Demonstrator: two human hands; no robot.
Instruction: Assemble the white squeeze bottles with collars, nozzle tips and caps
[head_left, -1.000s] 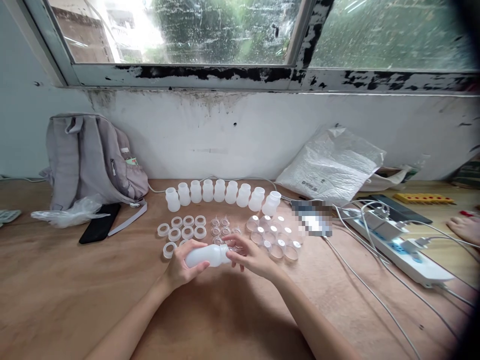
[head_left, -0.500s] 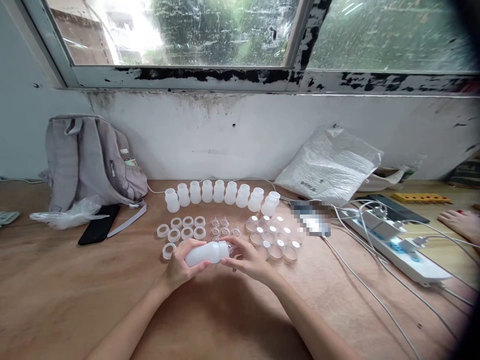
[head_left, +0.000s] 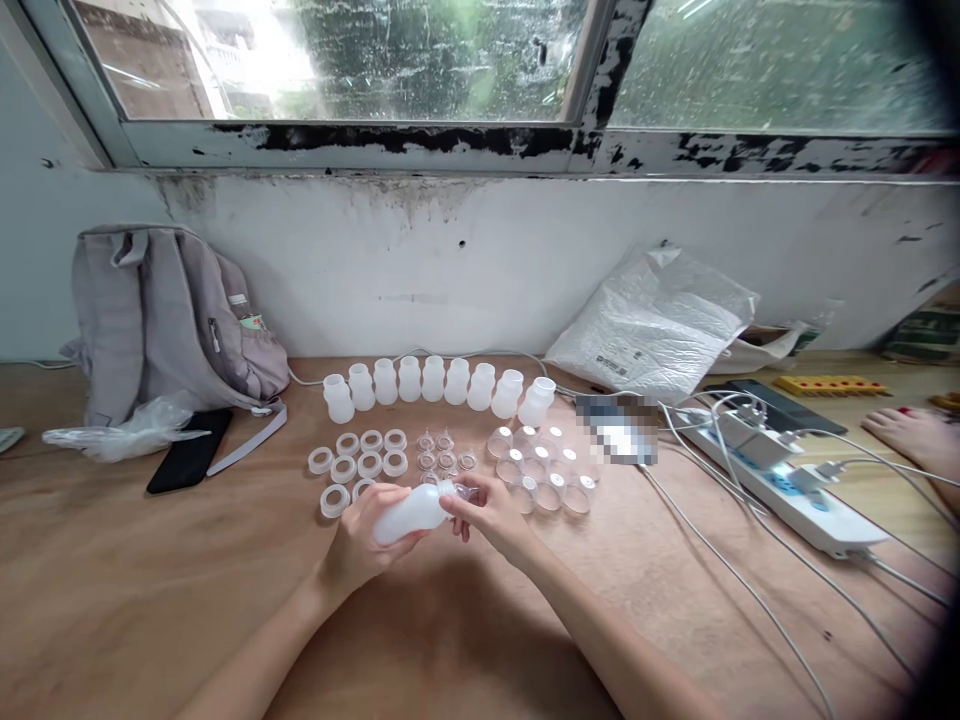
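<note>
Plywood desk (head_left: 150, 600), grimy window (head_left: 420, 50); left hand (head_left: 358, 545) grips bottle (head_left: 409, 512), right hand (head_left: 491, 515) pinches neck.

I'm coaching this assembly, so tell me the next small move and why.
The left hand grips the tilted white bottle and the right hand pinches a small clear piece at its mouth, so probably press that piece home onto the neck.

head cam | looked forward and down from the person's head | close over tabletop (head_left: 135, 580) | faced the window (head_left: 450, 60) wall
</note>
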